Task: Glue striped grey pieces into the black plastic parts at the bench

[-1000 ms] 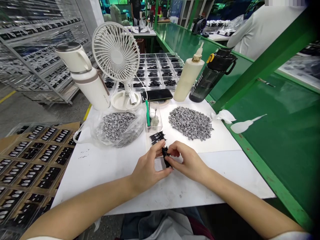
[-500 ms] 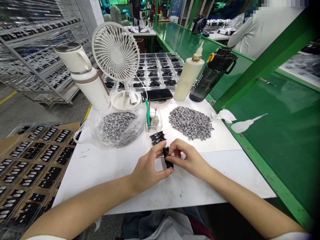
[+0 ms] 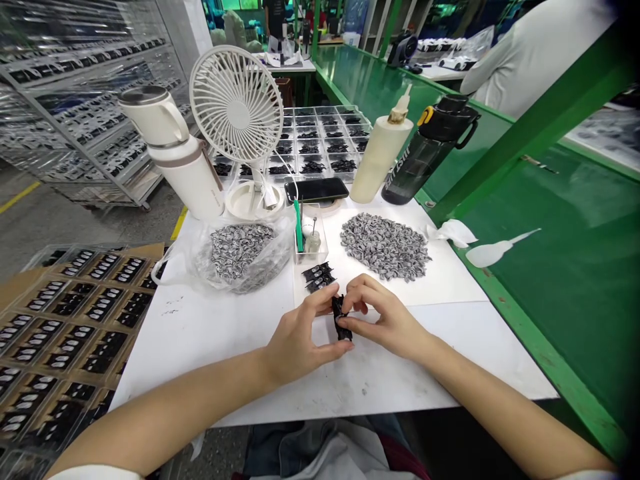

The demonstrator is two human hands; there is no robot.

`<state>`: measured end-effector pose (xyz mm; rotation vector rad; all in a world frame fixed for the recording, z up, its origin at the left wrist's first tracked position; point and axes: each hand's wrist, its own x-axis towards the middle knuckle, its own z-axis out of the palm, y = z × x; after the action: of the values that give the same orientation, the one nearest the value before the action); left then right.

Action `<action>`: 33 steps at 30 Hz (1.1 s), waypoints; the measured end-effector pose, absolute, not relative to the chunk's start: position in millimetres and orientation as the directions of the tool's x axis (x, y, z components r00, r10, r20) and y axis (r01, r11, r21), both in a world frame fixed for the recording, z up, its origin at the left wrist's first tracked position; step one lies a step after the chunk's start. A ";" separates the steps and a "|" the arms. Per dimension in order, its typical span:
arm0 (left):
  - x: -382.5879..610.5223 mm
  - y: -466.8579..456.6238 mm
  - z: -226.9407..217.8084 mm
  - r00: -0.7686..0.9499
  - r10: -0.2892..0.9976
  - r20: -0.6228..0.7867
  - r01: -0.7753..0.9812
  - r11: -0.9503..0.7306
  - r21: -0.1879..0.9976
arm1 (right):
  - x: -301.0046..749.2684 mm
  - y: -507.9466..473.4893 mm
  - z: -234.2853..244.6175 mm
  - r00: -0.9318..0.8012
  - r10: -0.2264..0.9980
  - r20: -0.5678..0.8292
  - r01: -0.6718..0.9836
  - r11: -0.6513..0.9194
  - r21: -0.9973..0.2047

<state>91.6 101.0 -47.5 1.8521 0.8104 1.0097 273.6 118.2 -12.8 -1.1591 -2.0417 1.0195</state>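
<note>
My left hand (image 3: 305,337) grips a small black plastic part (image 3: 343,321) at its two ends, between thumb and forefinger, above the white tabletop. The fingertips of my right hand (image 3: 383,313) are pinched at the part's right side. Whether a small grey piece sits in that pinch is hard to make out. Several similar black parts (image 3: 319,276) lie side by side just beyond my left fingers. Farther right, a heap of small grey pieces (image 3: 385,245) is spread on a white sheet. To the left, more grey pieces (image 3: 239,250) fill a clear plastic bag (image 3: 273,263).
A small clear box (image 3: 315,250) holds a green-handled tool (image 3: 299,227). Behind stand a white fan (image 3: 237,107), a flask (image 3: 187,177), a phone (image 3: 317,190), a squeeze bottle (image 3: 380,160) and a dark water bottle (image 3: 425,153). Trays of black parts (image 3: 60,320) are at the lower left.
The view has shifted slightly, so everything sits a little farther right. Both hands keep hold at the black part, with only slight movement of the right fingertips.
</note>
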 end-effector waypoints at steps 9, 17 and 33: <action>92.7 101.6 -48.8 0.424 0.859 0.287 0.135 -0.374 0.918 | 273.0 116.6 -20.1 -0.430 0.884 0.182 0.463 0.389 -0.796; 91.9 101.7 -47.3 0.441 0.855 0.271 0.115 -0.353 0.928 | 271.5 117.1 -18.4 -0.426 0.892 0.150 0.466 0.359 -0.809; 94.0 100.3 -47.2 0.407 0.888 0.215 0.009 -0.240 0.971 | 262.9 111.4 -26.2 -0.367 0.872 0.324 0.474 0.475 -0.742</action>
<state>94.0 100.3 -47.2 1.5897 0.8135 1.0246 262.9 111.4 -26.2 -1.1128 -2.0078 0.7113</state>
